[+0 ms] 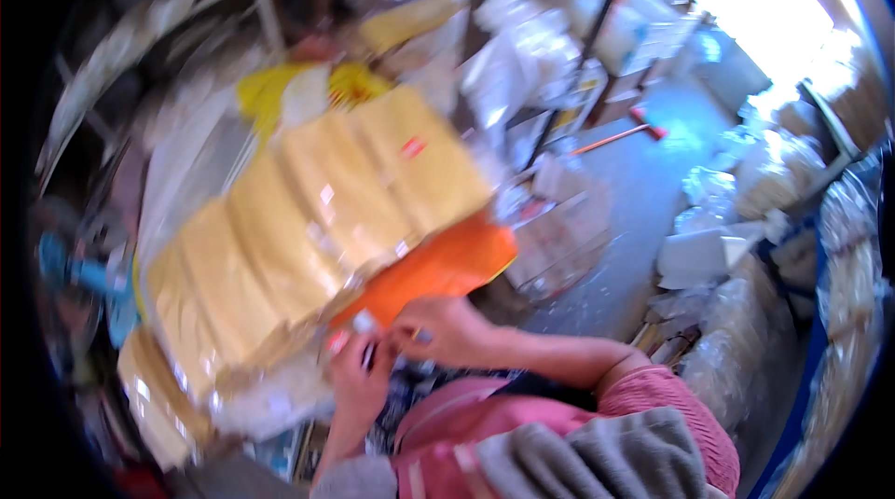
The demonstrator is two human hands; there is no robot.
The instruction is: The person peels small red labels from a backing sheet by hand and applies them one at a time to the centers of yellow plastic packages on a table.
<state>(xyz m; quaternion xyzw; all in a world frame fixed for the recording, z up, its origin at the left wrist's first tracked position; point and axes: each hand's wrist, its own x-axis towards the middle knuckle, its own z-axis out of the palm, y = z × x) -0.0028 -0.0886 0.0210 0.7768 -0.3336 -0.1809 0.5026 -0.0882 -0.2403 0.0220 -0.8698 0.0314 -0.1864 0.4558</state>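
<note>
In front of me lies a large tan package (321, 198), apparently paper or film, with several broad bulging folds and small stickers. My left hand (360, 366) is at its near edge, curled around a small dark object (368, 355) that blur keeps me from naming. A red-and-white piece (337, 341) shows at its fingertips. My right hand (444, 332) touches or nearly touches the left, its fingers bent inward; what they pinch, if anything, is hidden. Just beyond the right hand, an orange sheet or bag (440, 261) sticks out from under the package.
A yellow plastic bag (269, 97) lies behind the package. Flattened cardboard (559, 233) is on the grey floor (629, 184), near an orange-handled tool (612, 139) with a red head. Plastic-wrapped bundles (734, 338) line the right side. A smaller tan package (150, 394) sits at left.
</note>
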